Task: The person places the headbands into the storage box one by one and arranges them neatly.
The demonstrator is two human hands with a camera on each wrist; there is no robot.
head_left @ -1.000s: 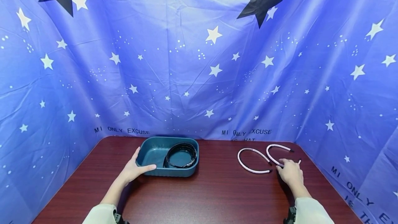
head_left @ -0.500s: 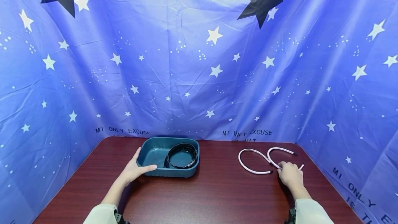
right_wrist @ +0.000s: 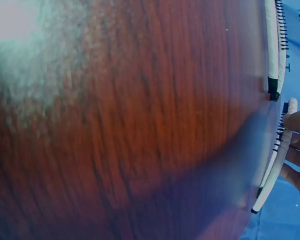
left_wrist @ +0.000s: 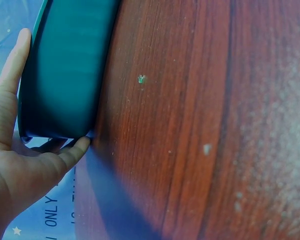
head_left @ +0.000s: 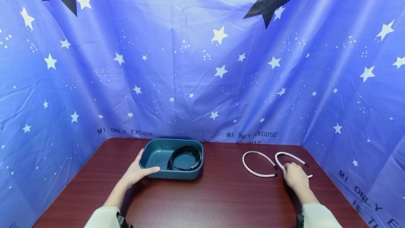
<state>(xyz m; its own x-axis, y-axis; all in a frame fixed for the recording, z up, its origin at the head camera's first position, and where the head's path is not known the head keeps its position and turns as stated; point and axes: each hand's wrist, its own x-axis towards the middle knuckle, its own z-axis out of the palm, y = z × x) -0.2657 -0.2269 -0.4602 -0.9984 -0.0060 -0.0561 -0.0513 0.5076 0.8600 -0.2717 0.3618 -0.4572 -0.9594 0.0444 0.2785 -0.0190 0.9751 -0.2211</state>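
My left hand [head_left: 134,172] rests against the left front corner of a teal divided storage box [head_left: 177,175]. Its thumb lies straight along the front rim and its fingers touch the left wall from outside. Several thin black hoops [head_left: 190,147], perhaps headbands, lie stacked in the box's right compartment. At the right, my right hand [head_left: 295,176] pinches a white headband [head_left: 292,155] with black tips, its lower arm partly hidden by the hand. In the right wrist view this headband [right_wrist: 277,170] appears tilted, with small dark comb teeth along its inner side.
A second white headband [head_left: 250,171] lies on the table just left of the gripped one. The dark red wooden table [head_left: 215,200] runs back to a blue star-printed cloth [head_left: 190,80], which also hangs along both sides.
My right hand has taken hold of the right headband and shifted it slightly to the right. The left hand, the box and the other headband stay in place.
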